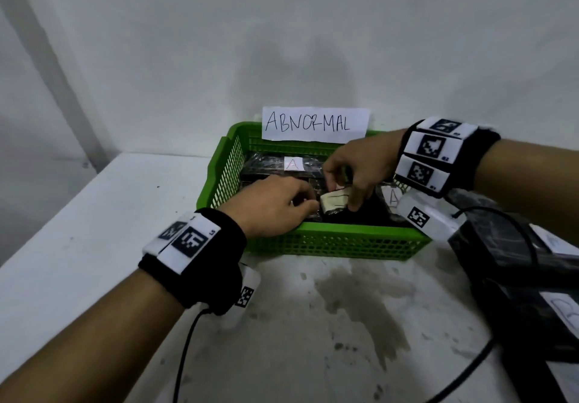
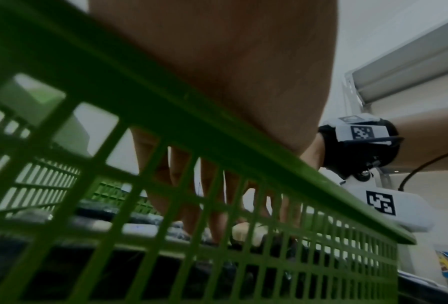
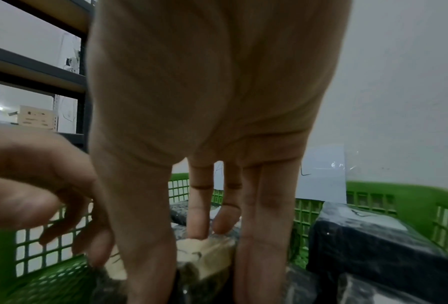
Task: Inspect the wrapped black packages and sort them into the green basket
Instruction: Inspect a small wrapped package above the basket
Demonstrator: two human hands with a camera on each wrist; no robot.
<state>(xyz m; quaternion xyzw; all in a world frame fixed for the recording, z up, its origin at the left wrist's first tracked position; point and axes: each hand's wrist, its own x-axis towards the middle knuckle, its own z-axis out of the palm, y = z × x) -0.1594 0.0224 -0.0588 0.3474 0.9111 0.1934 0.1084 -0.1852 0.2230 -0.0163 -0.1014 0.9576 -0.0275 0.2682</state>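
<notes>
Both hands reach into the green slatted plastic basket (image 1: 329,241), tagged with a handwritten paper sign reading "ABNORMAL" (image 1: 315,125), apparently to settle a black film-wrapped package (image 1: 354,214) among those already sorted there. The right hand (image 1: 354,171) pinches the package's cream paper label (image 1: 334,202) with curled fingers; the left hand (image 1: 275,205) curls against the label's other end, its grip unclear. The label's marking is unreadable, and more black packages (image 1: 513,265) are cut off at right.

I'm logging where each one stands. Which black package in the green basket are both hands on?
The front package with the crumpled cream label, touched by left hand and right hand; the A-labelled ones lie untouched.
</notes>
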